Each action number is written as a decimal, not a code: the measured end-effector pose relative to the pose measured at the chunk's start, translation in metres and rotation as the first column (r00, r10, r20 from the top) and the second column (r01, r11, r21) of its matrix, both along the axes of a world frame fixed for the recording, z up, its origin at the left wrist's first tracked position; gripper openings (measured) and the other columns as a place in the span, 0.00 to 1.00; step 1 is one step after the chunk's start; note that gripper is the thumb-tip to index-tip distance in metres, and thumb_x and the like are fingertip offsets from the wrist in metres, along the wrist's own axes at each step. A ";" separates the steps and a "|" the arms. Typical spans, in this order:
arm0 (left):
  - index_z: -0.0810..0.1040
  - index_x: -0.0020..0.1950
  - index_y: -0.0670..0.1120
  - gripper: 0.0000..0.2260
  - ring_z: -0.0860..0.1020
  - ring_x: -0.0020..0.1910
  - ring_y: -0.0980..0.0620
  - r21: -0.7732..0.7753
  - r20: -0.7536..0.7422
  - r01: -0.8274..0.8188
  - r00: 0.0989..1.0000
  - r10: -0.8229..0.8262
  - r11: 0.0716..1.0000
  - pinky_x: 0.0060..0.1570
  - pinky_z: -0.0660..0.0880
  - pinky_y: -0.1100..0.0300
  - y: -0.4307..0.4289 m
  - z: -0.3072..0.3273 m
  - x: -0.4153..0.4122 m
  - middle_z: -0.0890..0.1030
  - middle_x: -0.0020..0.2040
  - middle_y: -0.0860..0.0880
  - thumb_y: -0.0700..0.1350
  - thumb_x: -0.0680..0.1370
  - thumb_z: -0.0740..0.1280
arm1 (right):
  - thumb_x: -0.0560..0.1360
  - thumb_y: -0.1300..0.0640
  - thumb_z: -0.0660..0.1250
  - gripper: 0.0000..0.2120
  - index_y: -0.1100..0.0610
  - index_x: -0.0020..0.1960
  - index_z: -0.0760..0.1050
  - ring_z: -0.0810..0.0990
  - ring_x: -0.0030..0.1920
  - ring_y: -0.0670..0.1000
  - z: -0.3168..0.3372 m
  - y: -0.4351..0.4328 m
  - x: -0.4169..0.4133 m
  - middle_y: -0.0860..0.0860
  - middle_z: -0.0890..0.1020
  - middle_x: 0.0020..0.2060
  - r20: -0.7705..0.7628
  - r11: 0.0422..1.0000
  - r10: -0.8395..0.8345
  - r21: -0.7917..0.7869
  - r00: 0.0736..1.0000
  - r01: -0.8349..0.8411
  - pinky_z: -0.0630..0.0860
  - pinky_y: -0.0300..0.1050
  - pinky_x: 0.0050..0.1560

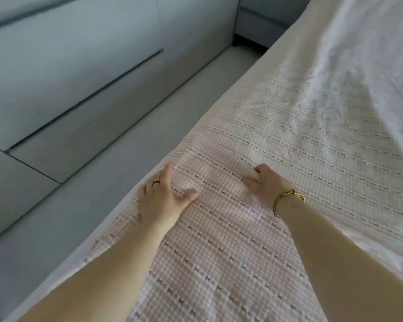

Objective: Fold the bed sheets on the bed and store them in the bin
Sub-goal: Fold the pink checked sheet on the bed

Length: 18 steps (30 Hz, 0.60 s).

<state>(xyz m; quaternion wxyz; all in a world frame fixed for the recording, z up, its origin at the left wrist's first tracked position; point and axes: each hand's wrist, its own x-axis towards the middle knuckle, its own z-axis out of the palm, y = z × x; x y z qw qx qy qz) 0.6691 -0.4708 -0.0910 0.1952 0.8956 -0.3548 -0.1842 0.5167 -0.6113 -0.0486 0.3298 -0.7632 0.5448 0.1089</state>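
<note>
A pink checked bed sheet [219, 247] lies spread on the bed [286, 40] beneath both sets of fingers, and the work appears to be at the smoothing stage of the fold. The left hand [162, 196] presses the sheet flat with straight fingers, just inside the bed's edge. The right hand [263, 184] rests with fingers bent; whether they pinch cloth cannot be told. A white sheet [370, 54] lies well beyond the right fingertips. The next move likely calls for gripping an edge and carrying it across evenly. No bin is in view.
</note>
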 end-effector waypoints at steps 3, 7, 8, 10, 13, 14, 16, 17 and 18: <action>0.67 0.70 0.48 0.31 0.75 0.58 0.47 -0.238 -0.179 -0.157 0.977 0.115 0.959 0.65 0.66 0.48 0.002 -0.001 0.013 0.79 0.57 0.49 0.56 0.71 0.71 | 0.80 0.45 0.53 0.13 0.54 0.51 0.68 0.76 0.47 0.54 -0.008 -0.003 0.054 0.52 0.77 0.46 -0.022 0.984 0.176 -0.025 0.984 -0.177 0.71 0.46 0.48; 0.78 0.57 0.44 0.20 0.79 0.48 0.46 -0.178 -0.161 -0.142 0.980 0.114 0.974 0.55 0.71 0.56 0.005 0.004 0.023 0.82 0.47 0.47 0.58 0.75 0.64 | 0.80 0.45 0.50 0.17 0.54 0.56 0.70 0.74 0.57 0.57 -0.012 0.001 0.077 0.54 0.77 0.57 -0.100 0.974 0.185 -0.116 0.978 -0.196 0.69 0.45 0.53; 0.79 0.49 0.44 0.16 0.78 0.42 0.47 -0.170 -0.146 -0.140 0.982 0.116 0.975 0.45 0.71 0.57 0.004 0.004 0.028 0.81 0.40 0.46 0.56 0.76 0.64 | 0.80 0.46 0.51 0.17 0.54 0.58 0.71 0.74 0.58 0.58 -0.008 0.000 0.076 0.53 0.77 0.56 -0.044 0.980 0.152 -0.121 0.987 -0.156 0.69 0.46 0.53; 0.70 0.33 0.46 0.15 0.70 0.29 0.51 -0.182 -0.152 -0.171 0.978 0.145 0.968 0.29 0.62 0.58 0.007 0.004 0.041 0.71 0.28 0.49 0.53 0.76 0.64 | 0.80 0.48 0.53 0.13 0.52 0.44 0.72 0.75 0.49 0.56 -0.010 -0.008 0.083 0.48 0.77 0.42 0.076 0.983 0.134 -0.138 0.988 -0.123 0.69 0.44 0.46; 0.62 0.28 0.47 0.20 0.67 0.28 0.49 -0.153 -0.182 -0.241 0.960 0.213 0.958 0.29 0.58 0.55 0.008 0.000 0.054 0.66 0.25 0.50 0.52 0.76 0.64 | 0.80 0.50 0.53 0.18 0.53 0.33 0.61 0.71 0.40 0.54 -0.014 -0.013 0.104 0.48 0.68 0.31 0.036 0.961 0.212 -0.190 0.977 -0.202 0.64 0.42 0.40; 0.62 0.28 0.47 0.20 0.68 0.31 0.47 -0.116 -0.185 -0.240 0.959 0.216 0.964 0.31 0.58 0.55 0.008 -0.002 0.056 0.66 0.26 0.50 0.52 0.76 0.64 | 0.81 0.50 0.52 0.18 0.53 0.34 0.61 0.72 0.42 0.55 -0.016 -0.012 0.108 0.48 0.69 0.32 -0.009 0.953 0.236 -0.194 0.972 -0.233 0.64 0.42 0.41; 0.63 0.30 0.47 0.19 0.70 0.36 0.47 -0.024 -0.191 -0.181 0.966 0.173 0.983 0.35 0.60 0.57 0.008 -0.005 0.060 0.68 0.28 0.51 0.54 0.76 0.63 | 0.81 0.49 0.50 0.14 0.55 0.41 0.64 0.75 0.49 0.57 -0.021 -0.008 0.113 0.51 0.75 0.40 -0.097 0.935 0.258 -0.227 0.961 -0.273 0.64 0.43 0.43; 0.64 0.30 0.48 0.19 0.70 0.37 0.47 0.021 -0.198 -0.146 0.969 0.147 0.989 0.36 0.61 0.58 0.008 -0.004 0.062 0.68 0.29 0.52 0.56 0.76 0.63 | 0.81 0.49 0.49 0.11 0.54 0.47 0.65 0.75 0.52 0.57 -0.021 -0.003 0.112 0.54 0.77 0.45 -0.126 0.929 0.259 -0.240 0.958 -0.283 0.64 0.44 0.44; 0.64 0.31 0.48 0.19 0.70 0.37 0.48 0.064 -0.199 -0.114 0.972 0.124 0.991 0.36 0.61 0.58 0.009 -0.002 0.064 0.69 0.30 0.52 0.57 0.76 0.62 | 0.81 0.50 0.49 0.11 0.54 0.54 0.66 0.75 0.54 0.58 -0.021 0.001 0.111 0.55 0.77 0.51 -0.138 0.919 0.268 -0.260 0.953 -0.296 0.65 0.45 0.45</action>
